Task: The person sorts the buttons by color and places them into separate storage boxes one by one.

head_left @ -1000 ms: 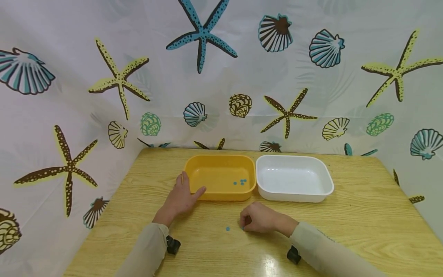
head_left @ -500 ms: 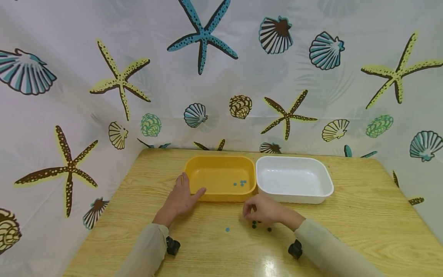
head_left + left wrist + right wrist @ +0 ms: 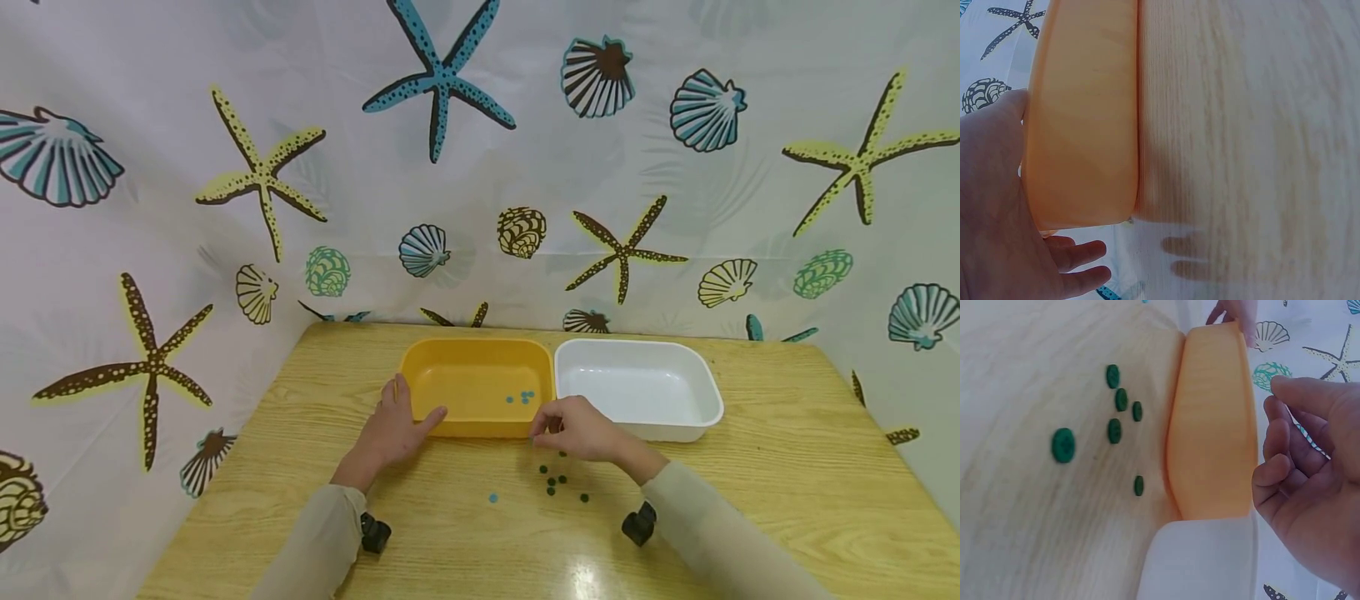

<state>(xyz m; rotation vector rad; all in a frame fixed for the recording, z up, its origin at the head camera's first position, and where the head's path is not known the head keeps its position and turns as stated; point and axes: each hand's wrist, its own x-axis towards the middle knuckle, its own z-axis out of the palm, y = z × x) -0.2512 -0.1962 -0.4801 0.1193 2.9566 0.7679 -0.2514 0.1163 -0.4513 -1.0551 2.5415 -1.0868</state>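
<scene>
My right hand (image 3: 577, 428) is raised just in front of the yellow tub (image 3: 472, 427), thumb and forefinger tips together. A speck of blue shows at those fingertips in the head view, a small blue button mostly hidden by them. At the tub's left front corner, my left hand (image 3: 392, 432) rests with thumb over the front rim and fingers spread along the left side. Several blue buttons (image 3: 525, 401) lie inside the tub. One more blue button (image 3: 492, 498) lies on the table, left of several dark green buttons (image 3: 551, 492) (image 3: 1063, 445).
A white tub (image 3: 637, 432) stands against the yellow tub's right side. Both are on a wood-grain table (image 3: 780, 467). Behind and beside it hangs a white cloth (image 3: 480, 183) printed with shells and starfish.
From the table, my right hand has risen toward the yellow tub's front rim, pinching the blue button. Green buttons beneath it have come into view. The left hand stays put.
</scene>
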